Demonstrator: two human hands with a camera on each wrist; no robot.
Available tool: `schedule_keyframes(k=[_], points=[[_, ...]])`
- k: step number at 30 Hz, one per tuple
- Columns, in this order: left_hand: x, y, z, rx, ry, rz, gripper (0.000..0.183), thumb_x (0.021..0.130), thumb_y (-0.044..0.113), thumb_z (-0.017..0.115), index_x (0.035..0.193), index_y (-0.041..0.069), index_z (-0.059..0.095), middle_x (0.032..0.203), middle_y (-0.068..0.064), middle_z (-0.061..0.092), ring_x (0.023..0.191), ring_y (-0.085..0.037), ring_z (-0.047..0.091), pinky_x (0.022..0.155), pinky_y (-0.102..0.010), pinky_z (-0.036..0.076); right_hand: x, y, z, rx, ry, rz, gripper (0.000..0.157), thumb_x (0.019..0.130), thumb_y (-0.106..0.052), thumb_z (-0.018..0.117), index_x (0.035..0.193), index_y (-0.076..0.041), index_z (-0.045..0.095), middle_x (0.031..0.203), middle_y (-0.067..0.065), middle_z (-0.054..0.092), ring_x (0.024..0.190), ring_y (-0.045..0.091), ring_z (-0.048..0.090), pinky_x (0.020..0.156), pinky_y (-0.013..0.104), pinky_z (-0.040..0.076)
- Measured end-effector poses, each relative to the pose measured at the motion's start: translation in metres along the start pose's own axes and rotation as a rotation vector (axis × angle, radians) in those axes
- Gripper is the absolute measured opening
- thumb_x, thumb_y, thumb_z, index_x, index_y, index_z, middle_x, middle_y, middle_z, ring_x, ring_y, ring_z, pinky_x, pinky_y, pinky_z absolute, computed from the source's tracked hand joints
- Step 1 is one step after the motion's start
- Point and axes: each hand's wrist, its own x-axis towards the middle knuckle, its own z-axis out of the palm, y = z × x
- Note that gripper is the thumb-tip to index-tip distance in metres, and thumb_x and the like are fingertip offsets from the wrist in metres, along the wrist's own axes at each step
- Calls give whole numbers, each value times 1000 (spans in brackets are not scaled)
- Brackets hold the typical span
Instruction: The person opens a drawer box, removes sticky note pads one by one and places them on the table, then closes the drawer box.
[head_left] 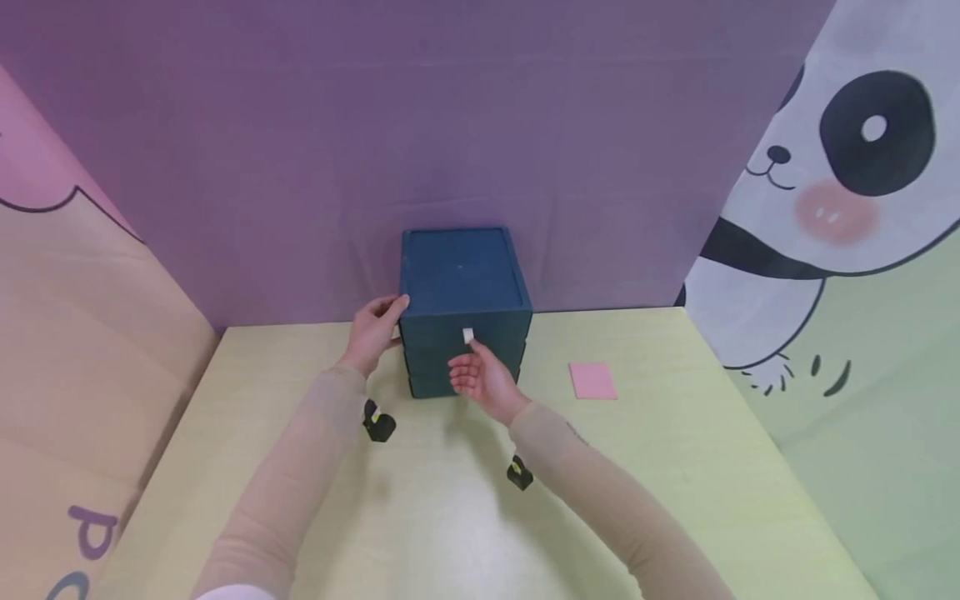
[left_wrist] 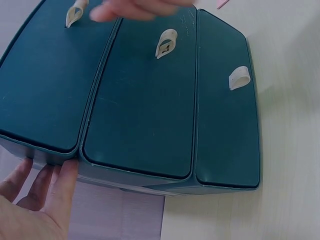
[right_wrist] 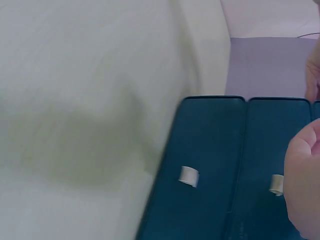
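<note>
A dark teal drawer box (head_left: 459,279) stands at the back of the table against the purple wall. It has three drawer fronts, each with a small white handle: top (left_wrist: 75,12), middle (left_wrist: 166,43), bottom (left_wrist: 238,78). My left hand (head_left: 384,321) rests flat against the box's left side, with its straight fingers (left_wrist: 47,192) at the front corner. My right hand (head_left: 474,365) hovers palm up in front of the drawers, just below the top handle (head_left: 468,336), fingers relaxed and holding nothing. All three drawers look shut.
A pink paper note (head_left: 592,380) lies on the pale yellow table (head_left: 450,517) to the right of the box. Cloth walls stand on the left, the back and the right. A small black camera unit hangs under each wrist.
</note>
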Motion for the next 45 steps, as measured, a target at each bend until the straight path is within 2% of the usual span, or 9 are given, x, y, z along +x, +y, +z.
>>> schedule_keyframes(k=[3, 11, 19, 26, 30, 35, 40, 43, 45], points=[[1, 0, 0, 0, 1, 2, 59, 94, 44, 55, 141, 11, 43, 141, -11, 44, 132, -24, 40, 99, -47, 47, -1, 7, -4, 2, -44, 17, 45, 103, -34, 31, 81, -8, 60, 76, 1, 58, 69, 11, 55, 69, 22, 49], [1, -1, -1, 2, 1, 8, 60, 94, 44, 54, 141, 10, 42, 142, -11, 43, 133, -25, 39, 99, -48, 46, -6, 19, -10, -80, -80, 47, 35, 102, -28, 35, 86, -6, 58, 78, 0, 59, 74, 11, 56, 74, 24, 50], [-1, 0, 1, 8, 6, -5, 59, 94, 43, 54, 141, 9, 43, 142, -11, 43, 133, -25, 40, 99, -48, 46, -5, 33, -22, -62, -73, 73, 36, 101, -27, 33, 86, -4, 57, 80, 2, 59, 72, 11, 57, 71, 24, 50], [-3, 1, 2, 9, 7, -3, 59, 94, 42, 54, 141, 9, 42, 143, -11, 43, 133, -25, 39, 99, -48, 47, -8, 39, -32, -27, -77, 78, 38, 102, -25, 29, 85, -8, 58, 80, -1, 59, 72, 10, 56, 72, 22, 50], [-4, 2, 1, 10, 11, -4, 59, 94, 43, 54, 141, 10, 42, 142, -11, 43, 133, -24, 39, 99, -48, 47, -7, 43, -37, -36, -17, 73, 36, 101, -24, 31, 95, -1, 58, 84, 1, 60, 74, 10, 57, 72, 22, 50], [-4, 3, 1, 10, 9, -4, 59, 94, 44, 54, 141, 10, 42, 142, -11, 43, 132, -24, 39, 99, -47, 46, -1, 50, -43, -67, 79, 0, 42, 96, -28, 41, 111, 10, 52, 95, 8, 62, 87, 16, 59, 88, 32, 52], [-5, 3, 1, 7, 7, -3, 59, 94, 43, 54, 142, 10, 42, 143, -11, 42, 133, -25, 39, 99, -48, 46, 9, 55, -53, -29, 31, -63, 49, 94, -34, 49, 114, 11, 53, 104, 16, 63, 97, 23, 61, 98, 40, 49], [-5, 3, 1, 8, 8, -2, 59, 94, 43, 54, 141, 10, 42, 143, -11, 42, 133, -25, 39, 99, -48, 46, 12, 51, -49, -28, 64, -33, 51, 96, -32, 46, 121, 12, 49, 112, 20, 60, 106, 27, 58, 101, 41, 46], [-5, 3, 2, 8, 9, -3, 59, 94, 43, 54, 141, 10, 42, 143, -11, 43, 133, -24, 39, 99, -48, 46, 9, 44, -39, -40, 121, 3, 52, 99, -29, 39, 127, 14, 44, 116, 21, 57, 112, 29, 55, 106, 43, 41]])
